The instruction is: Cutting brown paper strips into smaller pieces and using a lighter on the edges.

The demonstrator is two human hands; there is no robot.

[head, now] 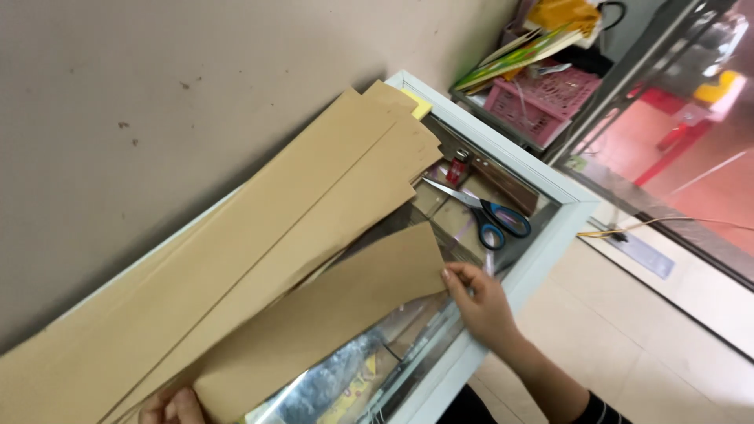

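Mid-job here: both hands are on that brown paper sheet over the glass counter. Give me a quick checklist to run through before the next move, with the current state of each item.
1. Right hand has the brown paper sheet by its corner: ok, fingertips pinch the right-hand corner.
2. Left hand has the other end: ok, though it is cut off by the bottom edge, so the grip itself is hard to see.
3. Sheet free of the long paper strips: cannot tell, it overlaps them.
4. Scissors clear of the hands: ok, they lie on the glass counter beyond the right hand, untouched.
5. Sheet flat: not ok, it curls near the left hand.
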